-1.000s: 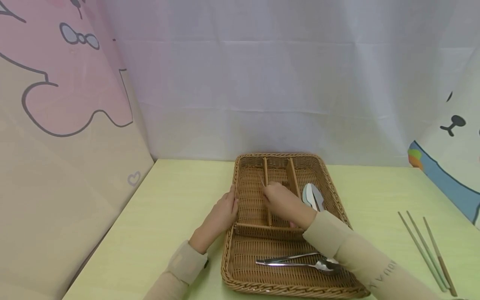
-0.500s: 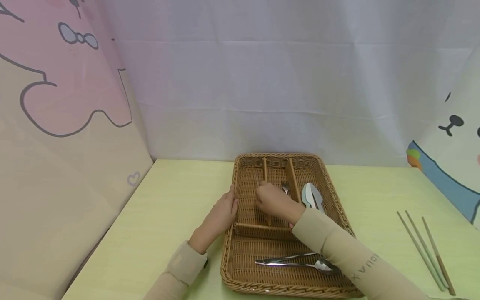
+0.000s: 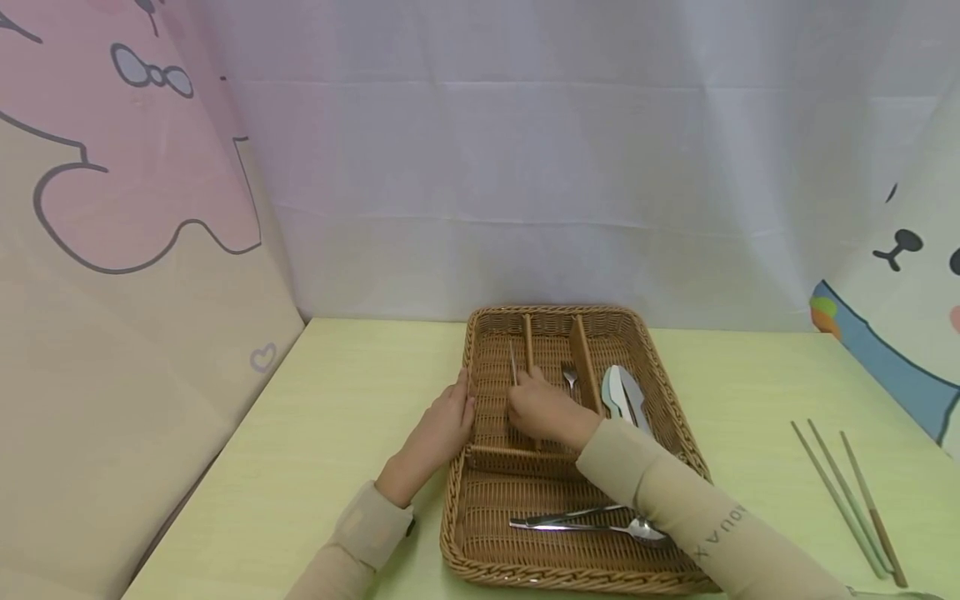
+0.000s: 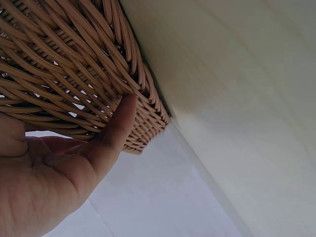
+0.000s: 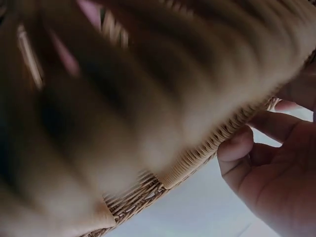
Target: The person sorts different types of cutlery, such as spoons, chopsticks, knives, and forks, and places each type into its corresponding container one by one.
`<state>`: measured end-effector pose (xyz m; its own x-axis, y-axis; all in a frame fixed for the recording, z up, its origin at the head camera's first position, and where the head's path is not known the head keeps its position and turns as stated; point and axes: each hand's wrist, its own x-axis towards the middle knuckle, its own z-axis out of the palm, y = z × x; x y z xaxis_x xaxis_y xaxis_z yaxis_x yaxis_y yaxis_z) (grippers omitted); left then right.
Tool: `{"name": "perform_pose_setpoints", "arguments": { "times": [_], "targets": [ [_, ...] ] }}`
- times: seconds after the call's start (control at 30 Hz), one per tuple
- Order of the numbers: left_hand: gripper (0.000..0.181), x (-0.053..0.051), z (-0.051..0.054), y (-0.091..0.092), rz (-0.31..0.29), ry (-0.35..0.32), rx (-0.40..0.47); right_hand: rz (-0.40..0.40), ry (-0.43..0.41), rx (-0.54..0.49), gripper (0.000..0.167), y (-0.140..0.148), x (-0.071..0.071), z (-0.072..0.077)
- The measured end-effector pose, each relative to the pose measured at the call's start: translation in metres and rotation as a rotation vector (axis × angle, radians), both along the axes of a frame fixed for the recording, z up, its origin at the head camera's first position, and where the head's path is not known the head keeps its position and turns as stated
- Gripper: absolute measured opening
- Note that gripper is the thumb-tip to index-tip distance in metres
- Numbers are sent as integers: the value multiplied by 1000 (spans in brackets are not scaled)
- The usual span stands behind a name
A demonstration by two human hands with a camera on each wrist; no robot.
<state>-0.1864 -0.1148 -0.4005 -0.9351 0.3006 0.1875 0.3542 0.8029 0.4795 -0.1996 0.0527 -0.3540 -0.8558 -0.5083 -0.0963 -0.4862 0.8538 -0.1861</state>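
Note:
A brown wicker cutlery basket (image 3: 480,575) with dividers sits on the table. My left hand (image 3: 446,421) grips its left rim; in the left wrist view one finger (image 4: 116,128) lies against the outer wall. Over the left compartment, my right hand (image 3: 546,408) holds a thin stick-like utensil (image 3: 513,360). Only its upper part shows, pointing to the back, so its kind is unclear. A fork (image 3: 570,377) lies in the middle compartment. The right wrist view is partly blurred by close wicker; the right hand (image 5: 271,168) is beside a divider there, its hold hidden.
Pale green and silvery utensil heads (image 3: 618,387) lie in the right compartment. The front compartment holds a metal spoon (image 3: 641,528) and another handle. Three chopsticks (image 3: 840,492) rest on the table at the right. A grey-white curtain (image 3: 480,208) stands behind.
My right hand has moved left with the thin utensil, from the middle compartment to the left one. The fork has come into view. My left hand has stayed on the rim.

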Motion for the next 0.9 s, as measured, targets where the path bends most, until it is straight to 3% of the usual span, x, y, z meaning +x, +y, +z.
{"name": "perform_pose_setpoints", "arguments": {
  "times": [0.37, 0.67, 0.9],
  "targets": [
    [52, 0, 0, 0, 1, -1, -12, 46, 136, 37, 16, 0, 4, -9],
    [51, -1, 0, -1, -9, 18, -10, 60, 253, 141, 22, 0, 3, -18],
    [51, 0, 0, 0, -6, 21, -7, 72, 318, 280, 26, -2, 6, -20]
  ]
}}
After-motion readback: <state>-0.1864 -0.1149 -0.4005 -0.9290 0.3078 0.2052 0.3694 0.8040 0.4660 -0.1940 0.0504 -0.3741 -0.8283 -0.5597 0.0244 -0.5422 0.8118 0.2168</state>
